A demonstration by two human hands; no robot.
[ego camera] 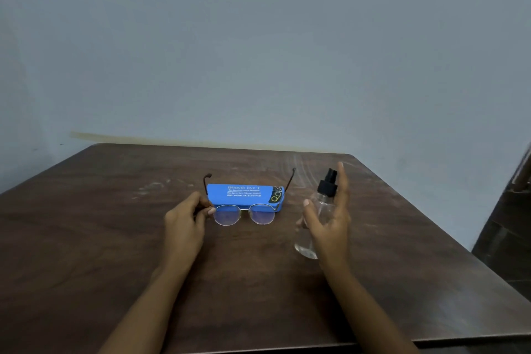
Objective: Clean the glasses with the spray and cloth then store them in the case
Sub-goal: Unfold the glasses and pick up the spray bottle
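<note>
My left hand (pixel 186 217) pinches the left hinge of the thin-framed glasses (pixel 244 213), which are held with lenses facing me and temples open, pointing away. Right behind them a closed blue glasses case (pixel 244 194) with white print lies on the table. My right hand (pixel 330 218) grips a clear spray bottle (pixel 317 221) with a black pump top, tilted, with the index finger raised beside the nozzle. The bottle is to the right of the glasses and apart from them. No cloth is visible.
The dark wooden table (pixel 115 238) runs back to a pale blue wall. Its right edge falls off beside a dark piece of furniture (pixel 511 224) at the far right.
</note>
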